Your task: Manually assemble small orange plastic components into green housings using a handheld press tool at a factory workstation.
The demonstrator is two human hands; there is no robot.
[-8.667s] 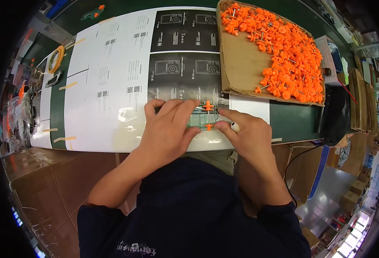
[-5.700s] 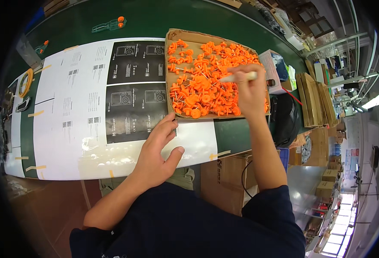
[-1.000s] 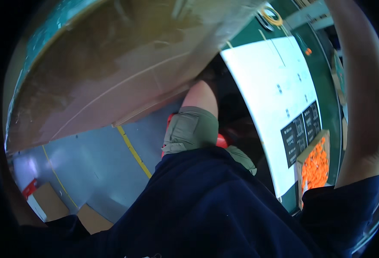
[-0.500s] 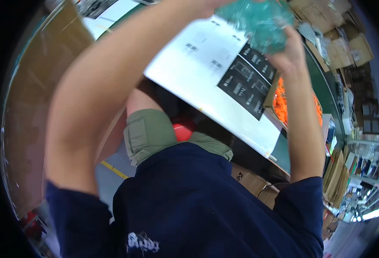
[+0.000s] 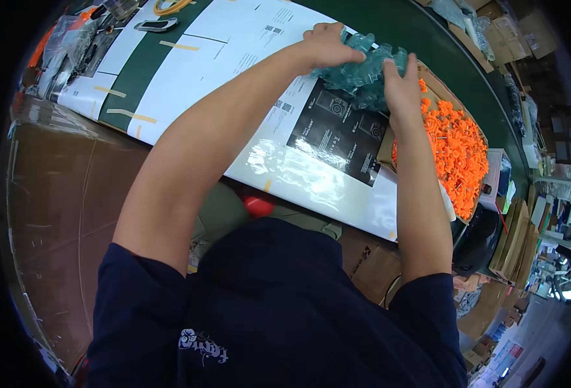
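A loose heap of translucent teal plastic pieces [image 5: 364, 72] lies on the far part of the table, over printed white and black sheets. At its left side is my left hand [image 5: 329, 46], fingers apart and thumb stretched over the pieces. My right hand [image 5: 402, 90] touches the heap's right side, with thumb and fingers spread. Neither hand is closed round a piece that I can make out. The black printed sheet [image 5: 327, 132] shows in part below the heap. Just right of my right forearm stands a cardboard box [image 5: 434, 81] full of orange plastic parts [image 5: 457, 149].
Strips of tan tape [image 5: 132, 116] hold the white sheets on the green tabletop [image 5: 144, 71]. A phone-like device [image 5: 156, 25] and a yellow roll [image 5: 172, 7] lie at the far left. A large brown carton [image 5: 52, 213] stands left; more cartons [image 5: 508, 39] are at the far right.
The teal pieces were held up as a clump between both hands; now they lie spread on the table. Both hands have come down and the fingers have loosened. The view has shifted.
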